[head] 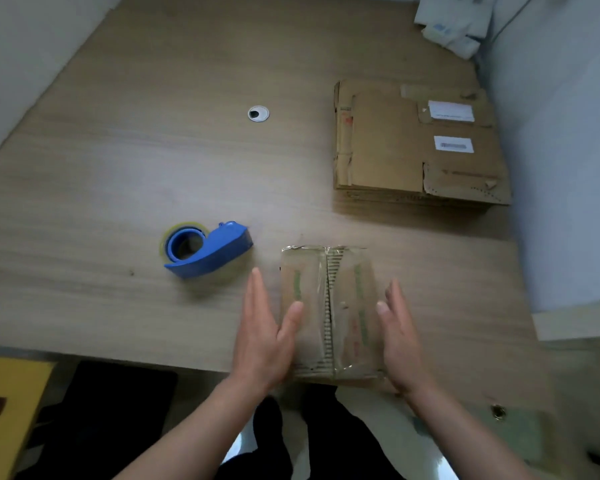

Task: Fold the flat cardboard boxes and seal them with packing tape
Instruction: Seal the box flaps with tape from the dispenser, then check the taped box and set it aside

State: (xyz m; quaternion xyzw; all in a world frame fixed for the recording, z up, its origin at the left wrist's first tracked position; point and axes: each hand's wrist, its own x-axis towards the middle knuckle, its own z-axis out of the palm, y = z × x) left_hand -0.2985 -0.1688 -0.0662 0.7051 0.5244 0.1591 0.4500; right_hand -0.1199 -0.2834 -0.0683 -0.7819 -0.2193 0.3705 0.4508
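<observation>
While the taped box (340, 292) sits at the worktop's (136, 168) near edge, the left hand (264, 337) and right hand (400, 341) flank its sides edge-up, fingers (257, 289) straight, gripping nothing, thumbs over its top.

Grommet (258, 113) in wooden table (118, 168)

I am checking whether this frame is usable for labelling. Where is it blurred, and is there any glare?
Head view: the left hand and right hand look motion-blurred, as does the small taped cardboard box between them; its clear tape shows mild glare; the blue plastic tape dispenser is sharper, with a soft shadow.
</observation>
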